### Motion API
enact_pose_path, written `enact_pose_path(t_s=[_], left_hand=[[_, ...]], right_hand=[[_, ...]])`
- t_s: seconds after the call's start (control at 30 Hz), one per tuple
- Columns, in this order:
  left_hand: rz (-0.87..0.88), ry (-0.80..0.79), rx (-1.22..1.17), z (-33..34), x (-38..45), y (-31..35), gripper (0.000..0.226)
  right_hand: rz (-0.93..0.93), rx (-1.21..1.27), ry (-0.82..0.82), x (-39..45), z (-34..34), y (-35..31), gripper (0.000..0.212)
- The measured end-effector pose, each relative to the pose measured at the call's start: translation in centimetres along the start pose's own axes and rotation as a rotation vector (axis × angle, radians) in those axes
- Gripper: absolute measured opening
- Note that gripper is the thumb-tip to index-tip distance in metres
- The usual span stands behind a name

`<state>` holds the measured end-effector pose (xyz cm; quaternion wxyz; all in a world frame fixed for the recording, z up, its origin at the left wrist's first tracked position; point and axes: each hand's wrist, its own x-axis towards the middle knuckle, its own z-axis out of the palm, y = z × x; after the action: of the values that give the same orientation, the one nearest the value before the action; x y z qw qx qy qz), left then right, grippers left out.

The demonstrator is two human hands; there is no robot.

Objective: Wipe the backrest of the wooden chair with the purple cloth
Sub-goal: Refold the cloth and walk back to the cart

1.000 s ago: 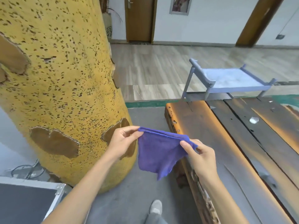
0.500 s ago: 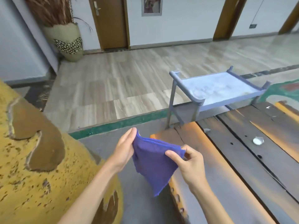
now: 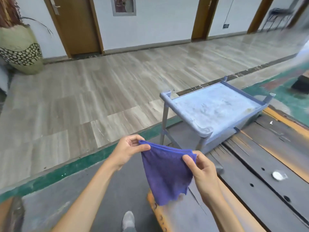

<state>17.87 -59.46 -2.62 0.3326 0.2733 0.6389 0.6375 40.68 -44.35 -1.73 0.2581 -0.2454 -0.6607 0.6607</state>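
The wide tiled floor (image 3: 83, 101) fills most of the view, with a brown door (image 3: 73, 24) in the far wall and a big woven vase (image 3: 20, 51) at the left. Nearer, a dark plank table (image 3: 267, 181) with orange edges runs along the right, and a pale blue metal stand (image 3: 215, 109) sits against its far end. No wooden chair can be made out for certain, so the wiping looks not yet begun; finding the chair and rubbing down its backrest are all left to do. What seems done is only that the cloth is in hand and being readied.

The purple cloth (image 3: 165, 173) hangs in the air between the two hands, over the near corner of the table, its top edge stretched fairly straight and doubled, the rest drooping to a ragged point. It looks soft, thin and dry. The left hand (image 3: 128, 149) pinches the left top corner between thumb and fingers; the right hand (image 3: 202, 168) pinches the right corner likewise
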Motion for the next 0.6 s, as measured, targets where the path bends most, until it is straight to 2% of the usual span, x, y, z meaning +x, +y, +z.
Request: enact_pose_path(t_s=[0.1, 0.23, 0.33, 0.43, 0.53, 0.6], left_hand=[[-0.026, -0.060, 0.051, -3.6, 7.8, 1.0, 0.032], [0.009, -0.183, 0.093, -6.9, 15.5, 3.5, 0.040], [0.039, -0.266, 0.114, -8.7, 21.1, 5.6, 0.026], [0.103, -0.270, 0.105, -9.5, 26.2, 8.0, 0.011], [0.200, -0.286, 0.129, -9.4, 31.1, 10.7, 0.006], [0.277, -0.332, 0.169, -9.2, 34.6, 12.4, 0.010]], right_hand=[[0.035, -0.013, 0.067, 5.8, 1.9, 0.0, 0.029], [0.016, -0.051, 0.207, 12.1, 3.4, -0.5, 0.024], [-0.006, -0.123, 0.280, 17.0, 4.8, -1.0, 0.033], [-0.060, -0.113, 0.379, 21.4, 6.2, -1.8, 0.043], [-0.077, -0.060, 0.426, 25.6, 7.3, -2.9, 0.026], [-0.043, -0.023, 0.427, 28.7, 7.7, -3.7, 0.018]])
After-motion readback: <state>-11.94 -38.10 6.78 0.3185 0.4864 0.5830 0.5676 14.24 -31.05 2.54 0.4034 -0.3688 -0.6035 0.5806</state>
